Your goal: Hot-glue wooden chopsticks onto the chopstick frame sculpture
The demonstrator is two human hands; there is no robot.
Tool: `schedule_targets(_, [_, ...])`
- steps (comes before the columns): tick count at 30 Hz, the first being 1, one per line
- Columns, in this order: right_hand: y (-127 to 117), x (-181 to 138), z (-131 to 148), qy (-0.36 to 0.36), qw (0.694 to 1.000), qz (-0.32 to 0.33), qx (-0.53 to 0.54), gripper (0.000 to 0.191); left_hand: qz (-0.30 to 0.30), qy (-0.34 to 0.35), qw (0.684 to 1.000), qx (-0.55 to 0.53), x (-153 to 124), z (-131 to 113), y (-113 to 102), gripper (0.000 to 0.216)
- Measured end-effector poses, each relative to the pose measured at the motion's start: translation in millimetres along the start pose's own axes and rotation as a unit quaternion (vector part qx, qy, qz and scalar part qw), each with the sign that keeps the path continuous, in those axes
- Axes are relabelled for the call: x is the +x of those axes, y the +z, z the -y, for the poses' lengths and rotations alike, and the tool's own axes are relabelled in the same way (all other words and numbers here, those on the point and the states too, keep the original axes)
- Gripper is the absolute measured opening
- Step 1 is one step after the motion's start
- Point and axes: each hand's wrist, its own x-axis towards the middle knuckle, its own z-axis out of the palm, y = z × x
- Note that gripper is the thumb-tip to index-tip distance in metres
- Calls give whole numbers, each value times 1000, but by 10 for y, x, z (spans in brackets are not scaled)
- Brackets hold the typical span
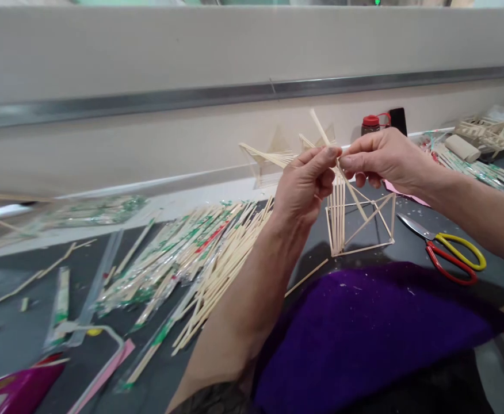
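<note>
Two hands pinch one thin stick at the top of a stick frame

The left hand [304, 184] and right hand [385, 158] meet fingertip to fingertip above the frame [381, 230], fingers clenched on a slanted stick [321, 127] running down into it. The frame appears to stand on the table [407, 253]. Pinching close to the joint should keep the stick from bowing. Counted: one frame, one pair of scissors [450, 253] just right of it, one red-capped bottle [370, 122] behind it, and a stick pile [209, 247] left of it, too many to count.

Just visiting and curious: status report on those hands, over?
Pinching one stick: left hand, right hand. Below, stick frame. Aside, scissors right, loose sticks left; nothing blocking.
</note>
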Motion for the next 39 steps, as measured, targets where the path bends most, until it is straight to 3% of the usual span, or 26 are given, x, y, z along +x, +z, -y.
schedule_targets(6, [22,147,-7,53,995,42,69,21,-16,33,997,71,38,-11,-23,20])
schedule_targets(10, [0,232,-49,62,995,52,65,21,-14,9,997,80,55,54,-94,26])
schedule_targets(17, [-192,372,-331,155,986,8,59,16,-64,-28,984,167,232,398,-610,33])
schedule_targets(20, [-224,398,-457,205,977,36,57,15,-30,-101,973,203,302,601,-743,42])
schedule_targets(25, [-232,428,-624,248,965,57,59,15,60,-174,964,193,340,745,-743,50])
schedule_targets(31, [-237,416,-780,262,961,77,40,16,47,-208,955,206,311,677,-767,50])
schedule_targets(39, [-219,467,-935,280,948,139,50,19,108,-286,945,120,273,839,-648,44])
